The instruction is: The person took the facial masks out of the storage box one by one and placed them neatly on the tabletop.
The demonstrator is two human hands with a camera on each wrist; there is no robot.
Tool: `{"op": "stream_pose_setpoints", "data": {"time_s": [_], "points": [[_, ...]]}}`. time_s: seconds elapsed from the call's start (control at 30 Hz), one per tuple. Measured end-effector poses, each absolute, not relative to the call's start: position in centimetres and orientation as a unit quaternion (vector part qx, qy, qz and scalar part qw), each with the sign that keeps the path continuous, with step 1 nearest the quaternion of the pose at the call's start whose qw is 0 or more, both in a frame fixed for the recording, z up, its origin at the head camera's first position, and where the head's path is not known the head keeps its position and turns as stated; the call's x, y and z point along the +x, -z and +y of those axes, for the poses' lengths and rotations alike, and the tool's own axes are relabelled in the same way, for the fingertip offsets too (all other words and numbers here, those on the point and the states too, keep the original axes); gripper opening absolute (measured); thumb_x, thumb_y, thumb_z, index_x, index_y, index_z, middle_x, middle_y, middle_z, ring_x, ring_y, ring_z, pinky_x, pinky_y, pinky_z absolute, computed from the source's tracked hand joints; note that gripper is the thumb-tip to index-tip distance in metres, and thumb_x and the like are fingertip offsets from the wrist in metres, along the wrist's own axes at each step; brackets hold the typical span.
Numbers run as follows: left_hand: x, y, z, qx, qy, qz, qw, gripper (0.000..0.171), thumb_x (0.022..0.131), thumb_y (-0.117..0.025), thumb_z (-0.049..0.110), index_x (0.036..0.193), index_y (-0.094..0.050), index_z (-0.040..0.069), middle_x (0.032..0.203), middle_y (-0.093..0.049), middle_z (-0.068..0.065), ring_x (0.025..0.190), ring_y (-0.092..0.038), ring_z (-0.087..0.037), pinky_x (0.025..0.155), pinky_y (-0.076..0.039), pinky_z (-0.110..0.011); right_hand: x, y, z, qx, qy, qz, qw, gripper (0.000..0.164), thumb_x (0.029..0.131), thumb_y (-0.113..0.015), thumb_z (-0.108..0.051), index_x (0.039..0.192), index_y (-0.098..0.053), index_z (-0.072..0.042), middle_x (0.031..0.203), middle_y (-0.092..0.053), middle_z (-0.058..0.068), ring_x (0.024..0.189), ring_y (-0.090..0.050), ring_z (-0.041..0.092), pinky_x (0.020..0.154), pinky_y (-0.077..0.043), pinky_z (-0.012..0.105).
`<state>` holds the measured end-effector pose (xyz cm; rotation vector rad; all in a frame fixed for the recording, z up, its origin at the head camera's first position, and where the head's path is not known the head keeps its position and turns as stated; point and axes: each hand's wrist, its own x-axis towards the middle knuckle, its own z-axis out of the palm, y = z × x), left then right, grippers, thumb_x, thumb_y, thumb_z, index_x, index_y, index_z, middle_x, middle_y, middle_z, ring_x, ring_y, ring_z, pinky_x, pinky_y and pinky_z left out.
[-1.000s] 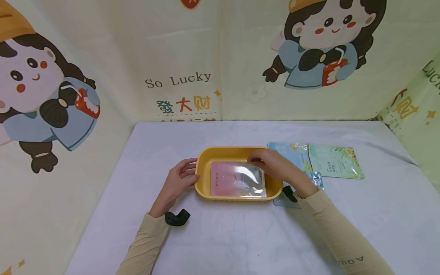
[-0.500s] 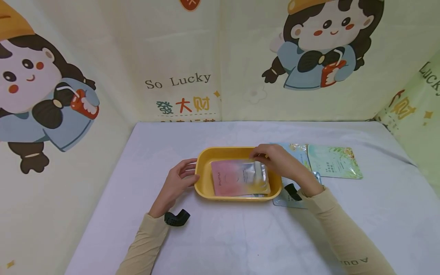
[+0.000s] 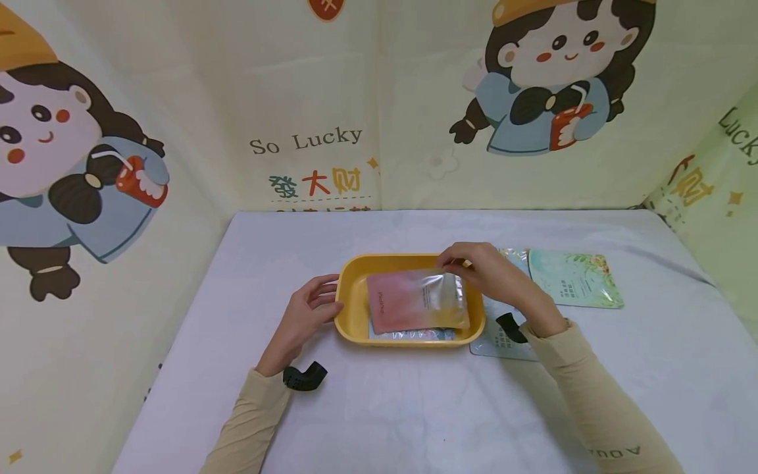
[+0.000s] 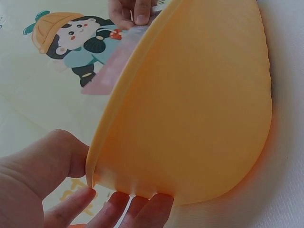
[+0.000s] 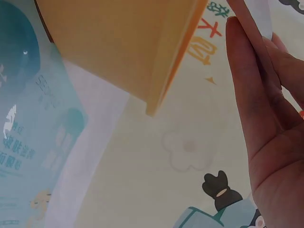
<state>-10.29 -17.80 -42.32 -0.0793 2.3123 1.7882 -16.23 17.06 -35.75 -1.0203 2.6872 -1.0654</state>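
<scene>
We see that the rectangular pink foil packet (image 3: 408, 301) is now moved: about one second ago it lay squarely inside the oblong yellow tray (image 3: 354, 293), and now its edge nearer to the backdrop is higher and the packet is turned a little. Because of this, a strip of a white-and-blue patterned packet (image 3: 414, 335) appears below it. We judge that this means the pink packet is coming away from what lies under it, but whether the two are fully apart we cannot tell.

The pink packet is in the tray's opening, to the left of and below the fingers of the right hand (image 3: 488, 268), which are closed together on its far corner. The fingers and thumb of the left hand (image 3: 304, 316) are clamped on the tray's end.

The packet looks thin and smooth: pink at the end away from the right fingers, silvery and wrinkled just beside them, yellowish at the near corner. Past the right fingers, a flat pale green packet (image 3: 577, 279) lies on the white cloth-covered worktop (image 3: 379, 408).
</scene>
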Motion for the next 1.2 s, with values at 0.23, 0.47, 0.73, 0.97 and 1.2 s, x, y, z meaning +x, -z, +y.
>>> {"op": "stream_pose_setpoints", "data": {"time_s": [0.23,0.47,0.73,0.97,1.2], "points": [[-10.3,42.4,-17.9,-0.025,-0.616,0.78,0.108,0.054,0.09,-0.071,0.014,0.139,-0.052,0.02,0.136,-0.057,-0.008,0.122,-0.059,-0.026,0.084,-0.06,-0.033,-16.2,35.1,17.9,-0.313,0.351,0.881,0.043,0.015,0.092,-0.067,-0.003,0.104,-0.072,-0.011,0.102,-0.07,0.0,0.09,-0.063,0.015,0.08,-0.058,0.037],[-10.3,42.2,-17.8,-0.024,-0.618,0.778,0.111,0.055,0.09,-0.071,0.015,0.141,-0.051,0.018,0.138,-0.056,-0.01,0.123,-0.058,-0.027,0.085,-0.059,-0.032,-16.2,34.4,18.8,-0.321,0.36,0.876,0.017,0.016,0.091,-0.068,-0.002,0.103,-0.072,-0.011,0.101,-0.071,0.0,0.089,-0.065,0.014,0.077,-0.059,0.034],[-10.3,42.3,-17.9,-0.027,-0.614,0.781,0.111,0.054,0.09,-0.071,0.014,0.14,-0.052,0.018,0.137,-0.057,-0.01,0.122,-0.059,-0.028,0.085,-0.059,-0.033,-16.1,33.4,20.3,-0.294,0.362,0.884,0.013,0.019,0.091,-0.067,0.0,0.106,-0.071,-0.011,0.105,-0.071,0.003,0.093,-0.065,0.018,0.079,-0.061,0.038],[-10.3,42.1,-17.7,-0.032,-0.608,0.785,0.113,0.054,0.09,-0.071,0.015,0.14,-0.052,0.018,0.138,-0.056,-0.01,0.123,-0.058,-0.027,0.088,-0.059,-0.034,-16.1,32.7,21.8,-0.293,0.362,0.885,-0.003,0.02,0.09,-0.067,0.003,0.106,-0.071,-0.008,0.106,-0.071,0.006,0.094,-0.067,0.021,0.08,-0.061,0.041],[-10.4,41.9,-17.7,-0.04,-0.605,0.787,0.117,0.054,0.09,-0.071,0.015,0.141,-0.051,0.018,0.139,-0.055,-0.009,0.124,-0.057,-0.027,0.092,-0.057,-0.034,-16.1,32.3,23.2,-0.291,0.345,0.892,-0.022,0.019,0.089,-0.068,0.002,0.105,-0.071,-0.009,0.103,-0.071,0.004,0.09,-0.065,0.017,0.08,-0.061,0.032]]}}
